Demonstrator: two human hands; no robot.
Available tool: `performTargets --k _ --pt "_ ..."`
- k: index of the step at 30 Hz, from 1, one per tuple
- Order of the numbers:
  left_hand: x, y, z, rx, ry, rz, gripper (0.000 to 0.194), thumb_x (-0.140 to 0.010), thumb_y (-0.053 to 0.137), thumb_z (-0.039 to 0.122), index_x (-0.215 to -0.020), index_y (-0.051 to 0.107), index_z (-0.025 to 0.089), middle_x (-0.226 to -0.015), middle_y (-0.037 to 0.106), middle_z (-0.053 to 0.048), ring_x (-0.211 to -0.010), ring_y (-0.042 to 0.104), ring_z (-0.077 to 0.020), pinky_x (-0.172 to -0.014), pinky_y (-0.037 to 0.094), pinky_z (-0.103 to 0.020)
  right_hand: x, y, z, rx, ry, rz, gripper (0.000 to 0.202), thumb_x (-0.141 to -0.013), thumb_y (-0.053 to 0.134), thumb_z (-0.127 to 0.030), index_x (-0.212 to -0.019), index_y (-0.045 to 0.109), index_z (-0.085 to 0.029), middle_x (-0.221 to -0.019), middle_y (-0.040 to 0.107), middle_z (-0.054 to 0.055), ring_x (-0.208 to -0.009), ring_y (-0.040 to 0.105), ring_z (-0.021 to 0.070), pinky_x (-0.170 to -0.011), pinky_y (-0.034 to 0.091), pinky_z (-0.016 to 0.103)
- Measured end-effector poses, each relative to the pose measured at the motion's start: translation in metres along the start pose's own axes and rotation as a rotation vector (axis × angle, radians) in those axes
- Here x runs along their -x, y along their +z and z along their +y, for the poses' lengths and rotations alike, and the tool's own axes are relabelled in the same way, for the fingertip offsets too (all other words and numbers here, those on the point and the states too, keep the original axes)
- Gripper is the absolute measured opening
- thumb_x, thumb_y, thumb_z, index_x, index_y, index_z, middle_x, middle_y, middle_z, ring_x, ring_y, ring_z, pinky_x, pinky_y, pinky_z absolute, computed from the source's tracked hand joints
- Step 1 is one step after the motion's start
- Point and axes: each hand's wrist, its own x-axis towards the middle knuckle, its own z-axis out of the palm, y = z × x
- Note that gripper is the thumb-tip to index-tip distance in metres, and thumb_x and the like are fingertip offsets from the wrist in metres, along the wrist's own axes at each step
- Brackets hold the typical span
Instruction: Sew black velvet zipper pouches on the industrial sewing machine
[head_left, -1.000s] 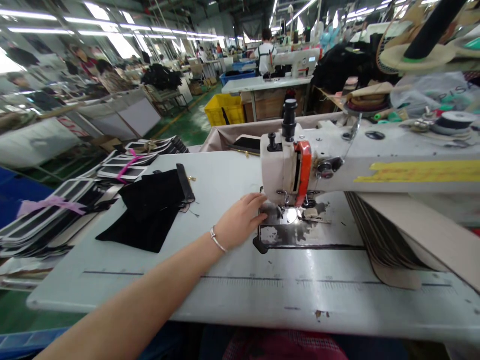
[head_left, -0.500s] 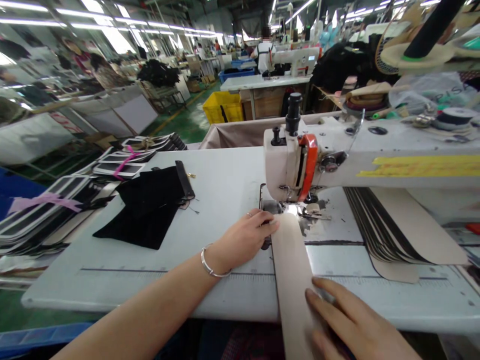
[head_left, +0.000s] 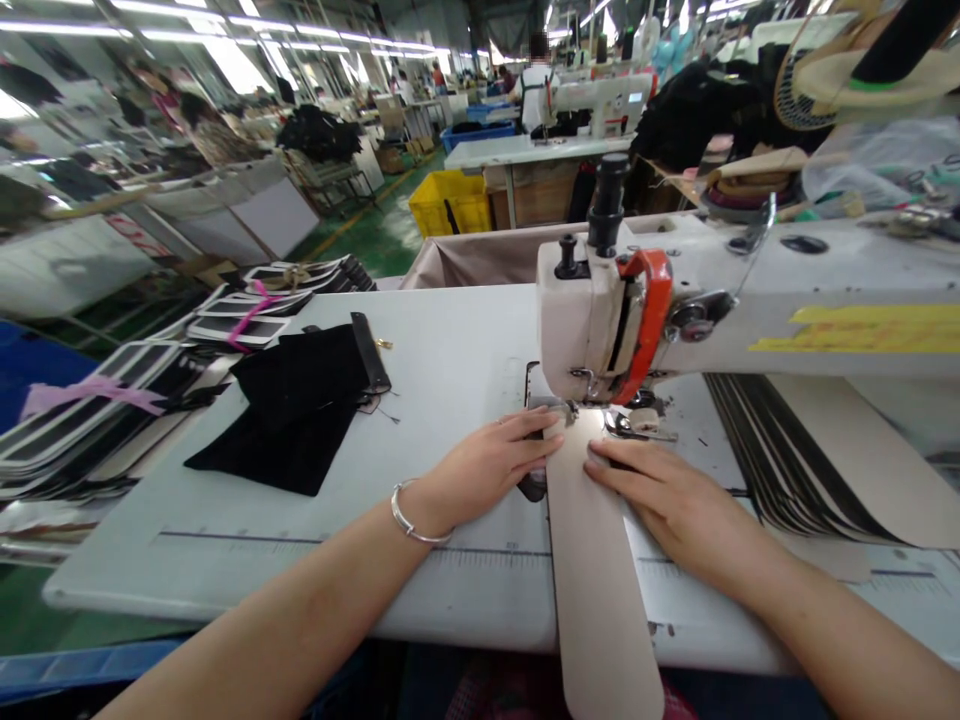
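Observation:
A long beige panel with rounded ends (head_left: 596,570) lies on the sewing table, its far end under the head of the sewing machine (head_left: 581,330) and its near end hanging over the table's front edge. My left hand (head_left: 495,465) rests flat with fingers stretched onto the panel's left edge, close to the presser foot. Opposite it, my right hand (head_left: 660,490) lays its extended fingertips on the panel's right side near the far end. Both hands press from above rather than grasp. The needle area is lit, but the needle itself is hard to make out.
Black fabric pieces (head_left: 300,410) with a zip-like metal pull lie left on the table. Tied bundles of black-and-white panels (head_left: 97,410) sit beyond the left edge. A stack of beige panels (head_left: 847,450) lies under the machine arm. A yellow crate (head_left: 450,203) stands behind.
My right hand has moved forward from the panel's near part to its far end by the machine head. The panel has slid slightly forward. My left hand stays near the same spot, fingers flatter.

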Motion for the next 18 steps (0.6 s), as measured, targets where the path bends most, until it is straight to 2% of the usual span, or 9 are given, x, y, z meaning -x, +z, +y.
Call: performTargets --k 5,11,18 --pt "-0.0060 0.0045 -0.0010 -0.050 0.032 -0.005 0.034 -0.103 0.055 0.019 -0.137 0.062 0.019 -0.148 0.057 -0.011 -0.142 0.050 -0.0189 -0.121 0.044 -0.040 0.0034 -0.0011 0.0001 -0.020 0.026 0.028 0.049 -0.099 0.043 -0.007 -0.140 0.059 -0.027 -0.144 0.060 0.008 -0.135 0.055 0.0207 -0.110 0.051 0.046" --pt "-0.0086 0.0007 -0.0027 -0.029 0.073 -0.028 0.036 -0.105 0.050 0.016 -0.139 0.059 0.012 -0.150 0.055 -0.013 -0.148 0.042 -0.0185 -0.125 0.038 -0.036 0.0016 0.0009 0.0022 0.002 0.027 0.019 0.048 -0.099 0.043 -0.008 -0.140 0.059 -0.026 -0.144 0.060 0.008 -0.135 0.054 0.0211 -0.111 0.050 0.047" --pt "-0.0078 -0.0017 -0.0042 0.030 0.020 -0.054 0.038 -0.106 0.047 0.018 -0.142 0.058 0.018 -0.152 0.053 -0.010 -0.148 0.041 -0.0187 -0.126 0.037 -0.036 -0.0006 0.0048 -0.0025 0.072 0.082 -0.047 0.049 -0.097 0.046 -0.011 -0.143 0.056 -0.027 -0.153 0.050 0.009 -0.136 0.048 0.0272 -0.110 0.046 0.054"
